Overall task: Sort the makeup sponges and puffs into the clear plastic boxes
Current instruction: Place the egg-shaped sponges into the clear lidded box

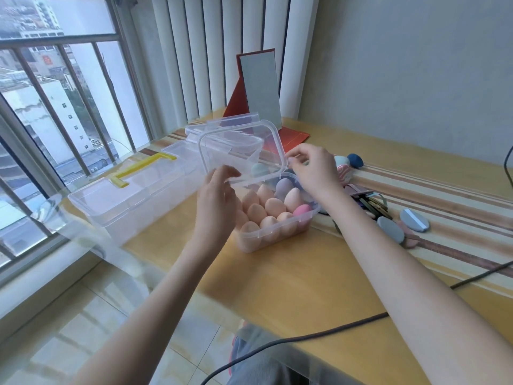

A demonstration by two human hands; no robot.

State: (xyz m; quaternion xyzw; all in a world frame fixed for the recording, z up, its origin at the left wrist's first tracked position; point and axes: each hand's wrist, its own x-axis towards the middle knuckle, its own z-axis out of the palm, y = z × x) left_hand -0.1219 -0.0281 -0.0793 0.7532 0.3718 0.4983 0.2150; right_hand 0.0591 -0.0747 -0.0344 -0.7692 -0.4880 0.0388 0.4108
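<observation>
While both hands pinch it, the clear lid (241, 151) tilts above the sponge box (277, 232). Left hand (219, 195) grips its near-left edge, right hand (313, 170) its right edge. Egg-shaped sponges (273, 207) fill the box on the counter (305, 279).

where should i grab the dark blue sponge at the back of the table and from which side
Grip the dark blue sponge around its rounded body, coming from above. It lies loose on the striped cloth, its top bare, a pale sponge close on its left.

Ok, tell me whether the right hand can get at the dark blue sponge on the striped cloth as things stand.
Probably not yet. The right hand pinches the edge of the clear lid, held with the left hand. The dark blue sponge lies uncovered just beyond it, so the way looks free once the lid is released.
</observation>
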